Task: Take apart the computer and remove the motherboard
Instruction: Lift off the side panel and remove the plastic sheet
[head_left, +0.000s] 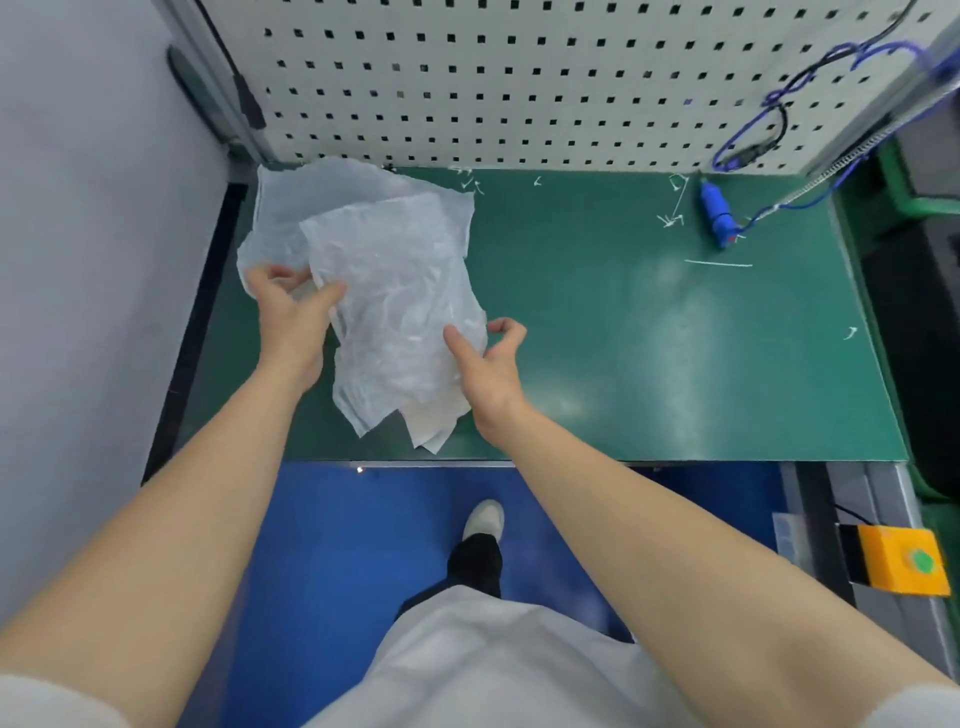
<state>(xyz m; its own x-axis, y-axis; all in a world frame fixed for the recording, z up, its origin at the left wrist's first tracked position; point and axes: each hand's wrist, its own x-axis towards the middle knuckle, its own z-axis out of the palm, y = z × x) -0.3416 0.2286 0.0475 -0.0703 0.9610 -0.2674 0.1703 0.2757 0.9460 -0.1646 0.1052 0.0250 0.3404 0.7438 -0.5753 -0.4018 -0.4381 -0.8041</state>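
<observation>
Crumpled translucent white plastic sheets (384, 270) lie on the left part of the green bench mat (649, 338). My left hand (293, 312) grips the sheets' left edge, thumb over the top layer. At the sheets' right edge my right hand (485, 358) has its thumb on the plastic and its fingers curled just beyond the edge. Whether it holds the sheet is unclear. No computer or motherboard is in view.
A blue screwdriver (716, 213) on a blue coiled cable (769, 93) lies at the back right. Cut cable-tie scraps (672, 218) are scattered on the mat. A white pegboard (519, 78) backs the bench. A yellow button box (901, 564) sits at the right. Blue floor lies below.
</observation>
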